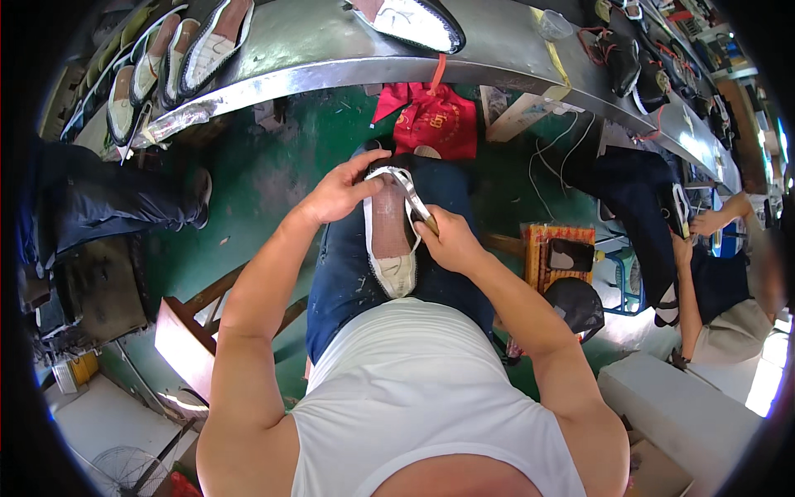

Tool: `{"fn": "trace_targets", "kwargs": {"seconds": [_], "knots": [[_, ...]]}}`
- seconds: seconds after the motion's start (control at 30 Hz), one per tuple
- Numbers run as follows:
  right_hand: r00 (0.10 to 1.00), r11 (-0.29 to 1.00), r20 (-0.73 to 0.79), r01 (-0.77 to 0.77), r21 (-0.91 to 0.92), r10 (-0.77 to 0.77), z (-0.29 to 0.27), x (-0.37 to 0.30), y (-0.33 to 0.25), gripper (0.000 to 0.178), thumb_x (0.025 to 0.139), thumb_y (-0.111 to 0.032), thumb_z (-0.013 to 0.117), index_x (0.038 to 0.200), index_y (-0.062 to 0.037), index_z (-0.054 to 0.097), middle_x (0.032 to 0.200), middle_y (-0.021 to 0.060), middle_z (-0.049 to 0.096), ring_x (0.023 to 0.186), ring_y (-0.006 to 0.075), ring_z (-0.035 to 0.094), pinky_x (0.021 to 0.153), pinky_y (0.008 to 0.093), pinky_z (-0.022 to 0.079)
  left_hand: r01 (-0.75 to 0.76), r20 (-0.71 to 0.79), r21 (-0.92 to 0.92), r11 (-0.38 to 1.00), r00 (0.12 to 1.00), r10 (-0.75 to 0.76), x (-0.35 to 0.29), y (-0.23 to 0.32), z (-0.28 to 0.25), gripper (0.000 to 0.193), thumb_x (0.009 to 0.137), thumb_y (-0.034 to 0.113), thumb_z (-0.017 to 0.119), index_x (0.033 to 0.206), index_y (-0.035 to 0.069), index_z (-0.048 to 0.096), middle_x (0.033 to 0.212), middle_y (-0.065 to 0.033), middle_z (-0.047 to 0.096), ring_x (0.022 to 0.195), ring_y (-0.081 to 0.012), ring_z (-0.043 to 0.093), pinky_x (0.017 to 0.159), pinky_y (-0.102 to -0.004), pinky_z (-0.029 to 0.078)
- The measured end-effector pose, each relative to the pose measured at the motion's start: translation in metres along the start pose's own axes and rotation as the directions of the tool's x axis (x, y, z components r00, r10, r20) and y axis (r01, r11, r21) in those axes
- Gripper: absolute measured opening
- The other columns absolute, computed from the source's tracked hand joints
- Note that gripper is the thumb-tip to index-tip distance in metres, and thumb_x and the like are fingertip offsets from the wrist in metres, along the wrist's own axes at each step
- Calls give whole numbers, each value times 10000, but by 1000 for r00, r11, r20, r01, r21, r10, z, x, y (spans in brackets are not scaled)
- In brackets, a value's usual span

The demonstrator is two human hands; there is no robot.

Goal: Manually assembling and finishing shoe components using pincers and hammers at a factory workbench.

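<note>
My left hand (338, 195): fingers clenched over the far end of the upturned shoe (391, 240), gripping its white edge. My right hand (448, 240): fingers clenched around the handle of a metal tool (411, 195), whose curved silver shaft crosses the shoe's far end and touches its rim. The shoe lies sole-up along my lap on my blue jeans (344, 282), with the pale, reddish insole area facing me and the near end resting against my white shirt. Beyond my knees, a red bag (431, 120) sits on the green floor (273, 166) under the curved metal counter (331, 50). On the counter, a row of unfinished shoes (166, 58) lies at left. At right, another person (729, 273) sits working.
</note>
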State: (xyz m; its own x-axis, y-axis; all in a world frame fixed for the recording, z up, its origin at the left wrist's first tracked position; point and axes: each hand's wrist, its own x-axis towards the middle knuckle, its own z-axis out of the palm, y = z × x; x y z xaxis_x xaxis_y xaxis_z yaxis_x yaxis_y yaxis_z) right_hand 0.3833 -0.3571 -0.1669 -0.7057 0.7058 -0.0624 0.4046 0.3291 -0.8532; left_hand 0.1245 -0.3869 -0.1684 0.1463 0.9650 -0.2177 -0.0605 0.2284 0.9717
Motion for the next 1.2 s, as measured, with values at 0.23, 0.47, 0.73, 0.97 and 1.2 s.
{"fn": "trace_targets", "kwargs": {"seconds": [0.23, 0.47, 0.73, 0.97, 1.2], "knots": [[989, 992, 132, -43, -119, 59, -17, -31, -38, 256, 913, -111, 585, 1072, 71, 498, 1011, 310, 594, 919, 478, 605, 773, 505, 496, -186, 28, 166, 969, 983, 184, -4, 7, 3, 610, 904, 125, 655, 1465, 71, 420, 1289, -87, 553, 1105, -168, 555, 999, -300, 418], [988, 985, 111, -88, -148, 105, -16, -48, -53, 310, 898, -101, 619, 1136, 65, 511, 998, 277, 620, 931, 436, 620, 813, 459, 501, 46, -264, -279, 959, 957, -122, -20, 19, 49, 609, 930, 194, 681, 1449, 23, 413, 1322, -112, 536, 1133, -177, 549, 1013, -310, 415], [998, 989, -34, -54, 136, 59, -65, -92, -79, 454, 882, -211, 699, 1241, -2, 516, 1029, 149, 667, 937, 271, 667, 822, 361, 511, -486, -35, 443, 753, 830, 556, -89, 62, 86, 715, 799, 144, 782, 1408, -15, 443, 1364, -242, 497, 1266, -348, 508, 1067, -429, 393], [779, 764, -388, 601, 235, -493, -24, -73, -71, 490, 735, -130, 848, 1106, -67, 533, 1094, 153, 642, 971, 351, 633, 872, 444, 499, -670, 125, 605, 430, 614, 779, -121, 44, 124, 579, 648, 197, 880, 1156, 28, 660, 1241, -191, 546, 1107, -375, 559, 926, -506, 513], [794, 758, -332, 596, 266, -508, -27, -79, -65, 449, 744, -116, 841, 1067, -70, 534, 1049, 152, 660, 933, 345, 646, 864, 459, 505, -677, 110, 601, 424, 596, 796, -120, 30, 127, 476, 661, 131, 815, 1117, 79, 689, 1228, -203, 548, 1097, -370, 556, 969, -545, 473]]}}
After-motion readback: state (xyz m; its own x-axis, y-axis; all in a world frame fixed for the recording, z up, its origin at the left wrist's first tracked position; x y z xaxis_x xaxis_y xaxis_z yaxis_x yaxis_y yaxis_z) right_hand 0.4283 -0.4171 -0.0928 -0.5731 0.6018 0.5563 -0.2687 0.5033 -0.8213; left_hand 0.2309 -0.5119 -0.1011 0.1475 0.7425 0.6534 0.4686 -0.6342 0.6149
